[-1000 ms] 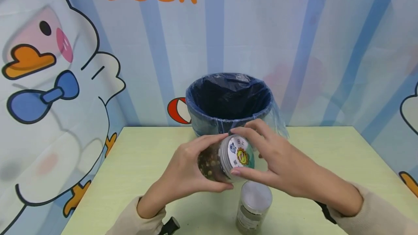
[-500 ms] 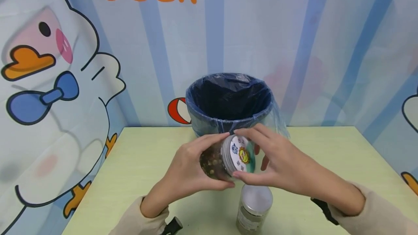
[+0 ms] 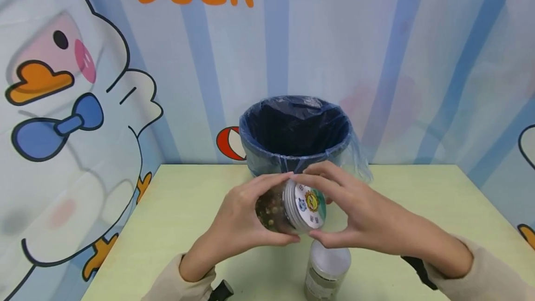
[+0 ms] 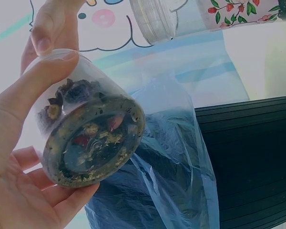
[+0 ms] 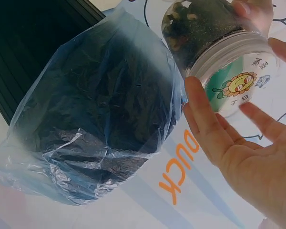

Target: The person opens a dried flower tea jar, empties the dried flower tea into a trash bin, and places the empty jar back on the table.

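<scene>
A clear plastic jar (image 3: 269, 210) is tilted on its side above the table, its lid facing right. My left hand (image 3: 240, 212) grips the jar's body between thumb and fingers. Dark and reddish dried bits show through its base in the left wrist view. My right hand (image 3: 368, 210) holds the silver lid (image 3: 297, 210) by its edge, thumb below and fingers above. A round label (image 5: 243, 83) with a smiling sunflower covers the lid top. Below the hands, a second lidded jar (image 3: 326, 268) stands upright on the table.
A dark bin (image 3: 267, 164) lined with a blue plastic bag (image 5: 105, 86) stands at the table's back edge, just beyond the hands. The pale yellow table (image 3: 192, 199) meets a duck-printed curtain (image 3: 326, 36). A floral-patterned item (image 4: 248, 12) shows in the left wrist view.
The lid's label has turned counterclockwise in the head view. My right hand has rolled, its thumb sliding down to the lid's lower edge. My left hand stays nearly still round the jar.
</scene>
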`<state>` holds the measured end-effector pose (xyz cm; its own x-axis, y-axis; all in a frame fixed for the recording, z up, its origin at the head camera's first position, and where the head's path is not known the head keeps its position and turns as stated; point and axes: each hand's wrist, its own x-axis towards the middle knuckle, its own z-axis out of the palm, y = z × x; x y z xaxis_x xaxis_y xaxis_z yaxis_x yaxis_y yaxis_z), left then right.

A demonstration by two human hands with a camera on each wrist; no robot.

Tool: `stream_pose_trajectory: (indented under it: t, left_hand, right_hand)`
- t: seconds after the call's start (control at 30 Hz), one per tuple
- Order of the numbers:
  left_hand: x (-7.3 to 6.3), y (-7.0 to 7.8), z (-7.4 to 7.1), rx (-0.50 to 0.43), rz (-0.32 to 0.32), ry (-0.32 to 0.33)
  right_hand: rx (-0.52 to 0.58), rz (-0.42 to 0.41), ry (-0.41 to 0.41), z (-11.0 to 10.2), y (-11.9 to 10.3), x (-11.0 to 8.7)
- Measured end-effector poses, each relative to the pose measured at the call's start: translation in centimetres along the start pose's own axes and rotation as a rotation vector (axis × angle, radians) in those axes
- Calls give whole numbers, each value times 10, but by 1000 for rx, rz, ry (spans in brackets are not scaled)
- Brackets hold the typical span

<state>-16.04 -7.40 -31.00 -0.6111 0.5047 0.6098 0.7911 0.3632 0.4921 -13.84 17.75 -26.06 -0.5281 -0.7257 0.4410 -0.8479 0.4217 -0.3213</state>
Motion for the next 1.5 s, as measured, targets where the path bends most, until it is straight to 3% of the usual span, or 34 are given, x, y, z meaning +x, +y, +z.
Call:
stream_pose_trajectory:
  t: [0.37, 0.47, 0.67, 0.77, 1.07, 1.37, 1.5]
  left_hand:
    - [-1, -1, 1, -17, 4, -8]
    - [-1, -2, 2, -31, 10, -11]
    - [1, 0, 2, -34, 27, -5]
    - [1, 1, 1, -32, 25, -1]
    - [0, 2, 0, -25, 20, 7]
    - [-2, 0, 0, -22, 44, 8]
    - [-2, 1, -1, -26, 24, 0]
  right_hand:
    - [-6, -43, -51, -3, -1, -2]
    - [5, 28, -39, -1, -5, -3]
    - [-50, 310, 51, 8, -15, 1]
    - [-40, 355, 77, 11, -17, 2]
    - [101, 256, 88, 9, -14, 0]
    - [86, 188, 66, 6, -12, -2]
    - [73, 144, 45, 4, -11, -2]
